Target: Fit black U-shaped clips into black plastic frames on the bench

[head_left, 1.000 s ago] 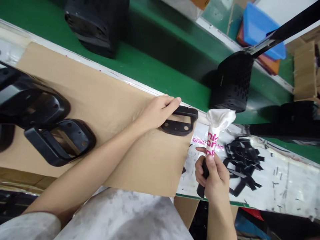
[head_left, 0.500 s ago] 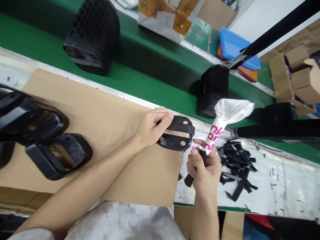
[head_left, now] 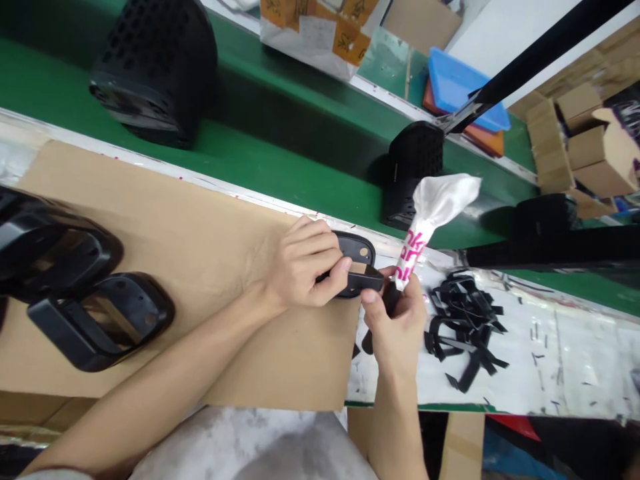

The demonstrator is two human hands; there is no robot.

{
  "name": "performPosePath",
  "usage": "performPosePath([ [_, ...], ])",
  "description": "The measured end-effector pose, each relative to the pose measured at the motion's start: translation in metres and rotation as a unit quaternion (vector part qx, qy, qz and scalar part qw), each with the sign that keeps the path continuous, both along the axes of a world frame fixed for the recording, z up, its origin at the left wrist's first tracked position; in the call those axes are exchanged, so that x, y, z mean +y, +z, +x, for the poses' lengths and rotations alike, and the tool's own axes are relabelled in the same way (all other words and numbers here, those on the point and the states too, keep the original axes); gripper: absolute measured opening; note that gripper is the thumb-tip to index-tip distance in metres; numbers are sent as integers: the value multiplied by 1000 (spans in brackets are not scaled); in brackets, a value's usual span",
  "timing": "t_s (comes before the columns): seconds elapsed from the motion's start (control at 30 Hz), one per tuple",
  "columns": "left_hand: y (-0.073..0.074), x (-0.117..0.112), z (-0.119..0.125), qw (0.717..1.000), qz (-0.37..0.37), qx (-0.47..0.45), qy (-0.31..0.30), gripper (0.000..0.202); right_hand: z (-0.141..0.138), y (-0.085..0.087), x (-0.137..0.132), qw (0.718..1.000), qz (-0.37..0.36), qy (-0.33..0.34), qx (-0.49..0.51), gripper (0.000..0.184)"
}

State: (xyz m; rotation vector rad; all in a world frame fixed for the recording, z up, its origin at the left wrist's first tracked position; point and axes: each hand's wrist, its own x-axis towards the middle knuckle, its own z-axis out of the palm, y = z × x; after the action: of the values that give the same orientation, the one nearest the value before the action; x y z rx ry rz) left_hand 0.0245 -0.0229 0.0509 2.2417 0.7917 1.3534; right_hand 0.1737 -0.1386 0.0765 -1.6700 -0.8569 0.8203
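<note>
A black plastic bracket (head_left: pixel 355 248) with rounded ends and round holes is at the right edge of the cardboard sheet (head_left: pixel 235 227). My left hand (head_left: pixel 306 263) is closed over its left end, thumb on the near bar. My right hand (head_left: pixel 397 317) is closed round the dark handle of a tool (head_left: pixel 414 247) whose upper part and head are wrapped in white material with pink letters. The shape of the head is hidden under the wrap. The right thumb and fingertips are at the bracket's right end.
Several similar black brackets (head_left: pixel 107 320) lie on the cardboard at left. A pile of black strips (head_left: pixel 467 320) lies right of my right hand. Beyond the white edge, perforated black housings (head_left: pixel 155 73) stand on a green surface (head_left: pixel 280 167). A dark bar (head_left: pixel 550 252) juts in from the right.
The bracket has turned in my left hand, so its bar now faces me. My right hand has come closer, its thumb now at the bracket's end. The whole view has shifted slightly.
</note>
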Motion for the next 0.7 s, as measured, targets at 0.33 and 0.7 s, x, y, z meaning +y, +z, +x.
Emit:
performPosePath([
  [0.33,-5,4,0,979,-153,-135,-32,47,17,-16,-1,988,-17,-30,150,31],
  [0.7,-9,18,4,769,-594,-218,-94,54,17,-17,-14,998,2,62,22,48],
])
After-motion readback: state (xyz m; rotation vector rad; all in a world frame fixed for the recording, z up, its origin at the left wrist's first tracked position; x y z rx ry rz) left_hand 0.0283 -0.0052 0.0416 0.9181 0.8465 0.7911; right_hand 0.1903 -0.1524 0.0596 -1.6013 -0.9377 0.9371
